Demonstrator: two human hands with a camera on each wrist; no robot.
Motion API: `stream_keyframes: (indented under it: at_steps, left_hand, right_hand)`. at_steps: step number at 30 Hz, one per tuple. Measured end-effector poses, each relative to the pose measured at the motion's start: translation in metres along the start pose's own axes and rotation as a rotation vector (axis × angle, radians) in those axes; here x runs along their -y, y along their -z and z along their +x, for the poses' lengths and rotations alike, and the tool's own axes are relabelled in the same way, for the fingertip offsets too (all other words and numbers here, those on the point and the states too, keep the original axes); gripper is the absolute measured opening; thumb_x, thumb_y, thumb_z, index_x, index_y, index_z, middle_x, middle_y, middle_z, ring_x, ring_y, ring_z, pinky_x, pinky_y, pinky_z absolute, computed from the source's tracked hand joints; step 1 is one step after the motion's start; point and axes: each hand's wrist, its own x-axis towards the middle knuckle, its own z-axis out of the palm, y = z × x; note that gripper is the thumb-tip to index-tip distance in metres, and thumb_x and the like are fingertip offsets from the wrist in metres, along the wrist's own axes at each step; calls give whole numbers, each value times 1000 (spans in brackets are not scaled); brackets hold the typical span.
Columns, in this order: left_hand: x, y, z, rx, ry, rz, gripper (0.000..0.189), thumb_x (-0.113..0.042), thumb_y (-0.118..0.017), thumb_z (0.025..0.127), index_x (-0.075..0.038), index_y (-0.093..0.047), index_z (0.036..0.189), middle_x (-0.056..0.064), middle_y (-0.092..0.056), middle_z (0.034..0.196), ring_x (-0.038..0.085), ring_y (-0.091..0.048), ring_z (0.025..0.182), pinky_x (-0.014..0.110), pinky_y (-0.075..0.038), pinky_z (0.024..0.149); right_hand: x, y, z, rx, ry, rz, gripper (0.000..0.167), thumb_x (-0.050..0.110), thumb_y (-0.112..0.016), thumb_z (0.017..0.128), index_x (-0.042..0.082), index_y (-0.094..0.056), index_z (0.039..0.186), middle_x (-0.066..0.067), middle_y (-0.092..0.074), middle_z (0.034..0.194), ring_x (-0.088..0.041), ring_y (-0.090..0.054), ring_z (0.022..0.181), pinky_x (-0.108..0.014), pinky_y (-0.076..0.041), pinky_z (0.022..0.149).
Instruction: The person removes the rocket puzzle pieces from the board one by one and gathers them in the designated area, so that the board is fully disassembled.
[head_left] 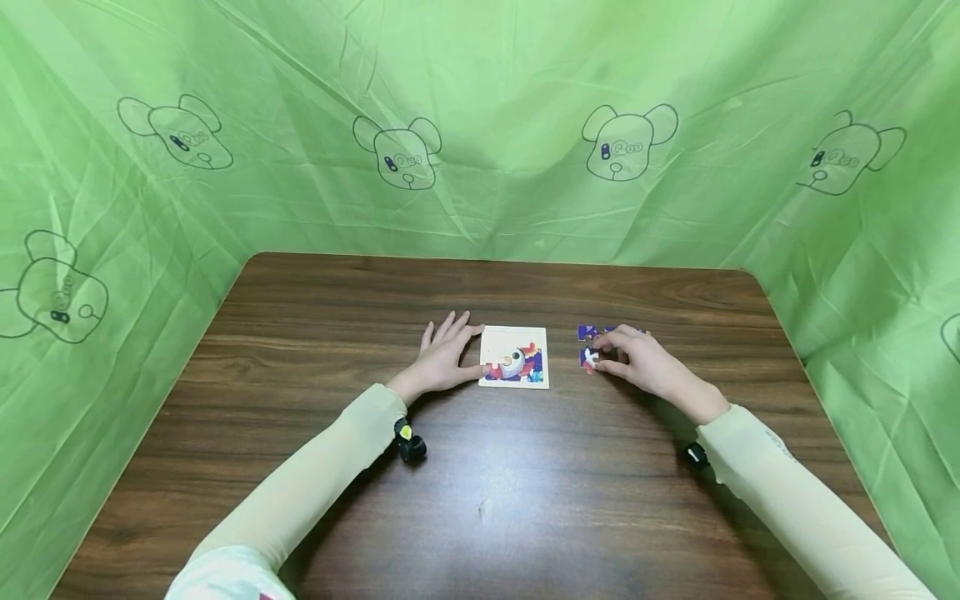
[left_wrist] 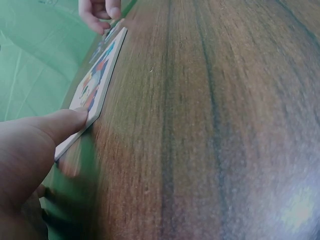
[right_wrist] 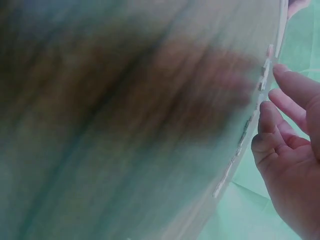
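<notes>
A square white-framed puzzle board [head_left: 513, 384] lies flat on the table with part of a colourful cartoon picture in it. My left hand [head_left: 442, 360] rests at the board's left side with fingers spread. The thumb [left_wrist: 75, 119] presses on the board's edge, and the index fingertip touches near its upper left corner. To the right, my right hand [head_left: 641, 364] hovers low over loose puzzle pieces. Its thumb and index fingertips are at the right edge of a purple piece with a white shape [head_left: 588, 358]; that piece lies on the table. Fingers partly cover other pieces behind.
Another purple puzzle piece [head_left: 587, 332] lies at the back of the loose group. The brown wooden table [head_left: 495, 483] ends at a green cloth backdrop [head_left: 510, 208] with mouse-like drawings, at the back and sides. Small black devices are strapped at both wrists.
</notes>
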Motion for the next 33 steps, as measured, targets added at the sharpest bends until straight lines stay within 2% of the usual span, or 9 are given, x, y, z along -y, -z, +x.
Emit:
stream_keyframes:
  at_steps: [4,11,13,23,30,33]
  left_hand:
    - [0,0,0,-2,-2,2,79,-50,-72,94,-15,-41,159,16,-17,173,37,-5,161,64,4,124]
    - [-2,3,-2,-8,-1,10,79,-51,-72,94,-15,-42,159,16,-18,173,37,-6,160,65,3,124]
    - [-2,3,-2,-8,0,12,79,-50,-72,94,-15,-42,159,16,-18,173,38,-6,160,65,3,124]
    - [-1,1,-1,-3,-7,11,79,-50,-71,95,-15,-42,159,17,-19,172,38,-7,160,65,2,124]
    - [3,-2,0,-10,-16,-1,86,-51,-70,94,-15,-33,164,19,-17,172,39,-5,160,63,5,124]
    - [5,-4,0,-22,-30,-13,85,-50,-69,94,-15,-35,163,21,-17,172,40,-4,160,64,7,124]
  right_hand:
    - [8,4,1,1,-21,13,26,18,-77,96,6,-73,119,-10,-68,110,-20,-58,86,-70,-41,93]
    - [27,2,12,10,19,35,26,18,-75,98,4,-72,120,-10,-67,113,-16,-58,84,-38,-51,74]
    - [32,0,17,9,43,35,26,16,-75,98,3,-72,120,-10,-68,114,-17,-60,84,-35,-53,74]
    - [62,-17,42,19,100,40,32,18,-78,95,0,-71,120,-11,-68,110,-20,-59,83,-36,-52,74]
    - [83,-32,57,68,123,53,34,20,-78,95,0,-71,121,-14,-68,114,-25,-66,93,-41,-56,85]
    - [87,-38,61,65,121,47,35,20,-79,94,-1,-70,121,-14,-68,113,-26,-67,96,-42,-57,87]
